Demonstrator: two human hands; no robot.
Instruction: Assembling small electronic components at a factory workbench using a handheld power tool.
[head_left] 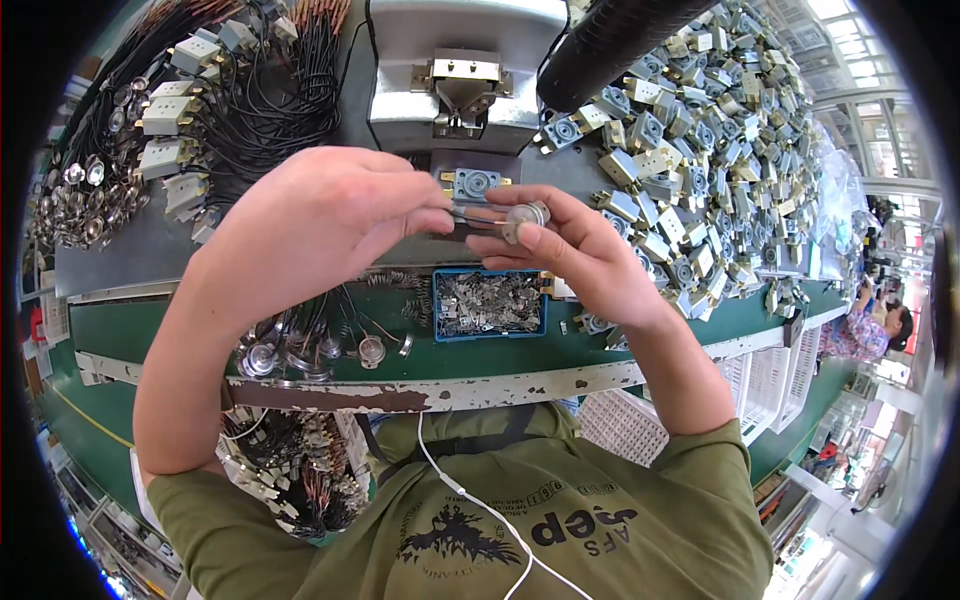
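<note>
In my right hand [585, 245], thumb and fingers grip a round silvery metal cap [524, 222]. A thin copper-coloured stem reaches from the cap toward my left hand [345, 205]. The left fingers are pinched together at the stem's far end, on a small grey sleeve-like piece [459, 212]; how much they cover is hidden. Just beyond my fingertips sits a grey square switch block [474, 184] with a round centre and brass-coloured terminals, below the head of a metal press [465, 90].
A blue tray [438, 335] of small metal clips lies close in front of me. Loose switch blocks [690, 150] heap at the right. Black-cabled parts [290, 100] and metal caps [95, 200] pile up left. A black tube [620, 45] slants overhead. A person [868, 330] is far right.
</note>
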